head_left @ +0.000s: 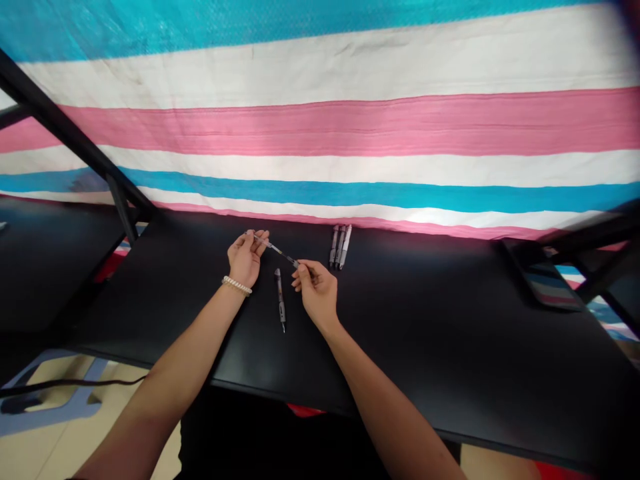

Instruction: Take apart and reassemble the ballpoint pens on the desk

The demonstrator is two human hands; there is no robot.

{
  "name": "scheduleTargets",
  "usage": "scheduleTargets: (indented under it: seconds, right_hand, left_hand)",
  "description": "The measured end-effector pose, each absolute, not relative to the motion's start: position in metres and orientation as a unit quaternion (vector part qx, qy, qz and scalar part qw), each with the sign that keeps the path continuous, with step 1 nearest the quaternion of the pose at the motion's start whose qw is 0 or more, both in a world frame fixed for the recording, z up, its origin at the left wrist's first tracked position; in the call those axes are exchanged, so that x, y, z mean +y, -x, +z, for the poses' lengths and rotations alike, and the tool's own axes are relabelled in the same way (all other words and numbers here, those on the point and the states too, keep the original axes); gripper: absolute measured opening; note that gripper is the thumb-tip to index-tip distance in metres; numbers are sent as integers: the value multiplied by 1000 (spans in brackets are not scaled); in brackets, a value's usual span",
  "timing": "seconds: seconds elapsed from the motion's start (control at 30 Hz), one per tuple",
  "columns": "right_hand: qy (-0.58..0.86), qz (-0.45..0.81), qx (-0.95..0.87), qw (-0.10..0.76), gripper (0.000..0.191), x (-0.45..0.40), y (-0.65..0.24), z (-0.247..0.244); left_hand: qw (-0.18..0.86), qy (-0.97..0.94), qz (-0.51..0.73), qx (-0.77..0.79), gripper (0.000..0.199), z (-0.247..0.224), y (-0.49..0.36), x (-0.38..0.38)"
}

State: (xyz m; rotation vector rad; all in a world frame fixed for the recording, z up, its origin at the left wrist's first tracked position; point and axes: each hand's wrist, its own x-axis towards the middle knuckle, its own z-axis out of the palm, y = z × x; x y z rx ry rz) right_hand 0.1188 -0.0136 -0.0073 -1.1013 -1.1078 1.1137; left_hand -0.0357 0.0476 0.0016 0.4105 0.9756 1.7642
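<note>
A thin pen refill, partly clear and partly dark, stretches aslant between my hands above the black table. My left hand, with a pale beaded bracelet at the wrist, pinches its upper left end. The fingers of my right hand close on the lower right end, where a small grey piece shows; most of that end is hidden. Between my forearms, a grey pen lies on the table with its tip toward me.
Two dark pens and a white one lie side by side near the back. A phone-like dark slab rests at the right. Behind the black table hangs a striped sheet. Black frame bars flank it.
</note>
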Motion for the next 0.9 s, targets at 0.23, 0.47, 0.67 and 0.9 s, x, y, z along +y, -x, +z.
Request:
scheduleTargets:
  seconds: [0.23, 0.47, 0.67, 0.9]
  right_hand:
    - [472, 433, -503, 580, 20, -14, -116, -20]
    - [499, 479, -493, 527, 38, -14, -120, -14]
    - [496, 469, -525, 508, 34, -12, -121, -13]
    - [514, 451, -521, 511, 35, -13, -121, -9]
  left_hand:
    - [557, -290, 673, 389, 30, 3, 15, 33]
    - [590, -295, 655, 368, 31, 3, 15, 32]
    - [563, -267, 682, 382, 30, 1, 18, 35]
    - [559, -258, 685, 390, 29, 2, 17, 35]
